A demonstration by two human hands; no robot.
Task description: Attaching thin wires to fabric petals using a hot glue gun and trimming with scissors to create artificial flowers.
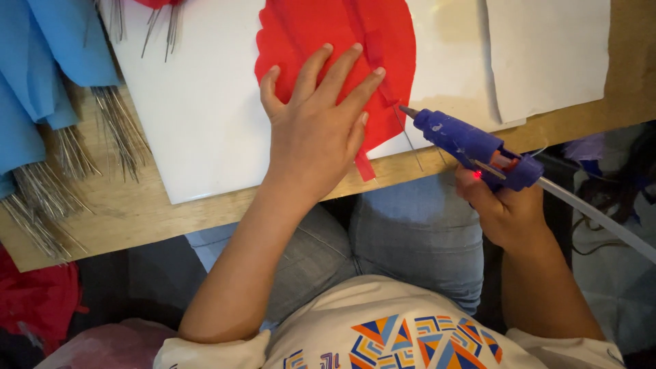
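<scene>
Head camera looks steeply down from close above; wooden table edge and lap fill view.

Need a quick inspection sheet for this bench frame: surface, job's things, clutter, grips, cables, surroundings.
Surface: wooden table with a white board on it.
Job's things: red paper piece lying flat on the board; blue glue gun, nozzle near the paper's edge.
Clutter: blue paper bundles with wire stems; white sheet.
Grips: left hand pressed flat on the paper; right hand shut on the gun.
Cables: white cord trailing from the gun.
Surroundings: red fabric lower left.
</scene>
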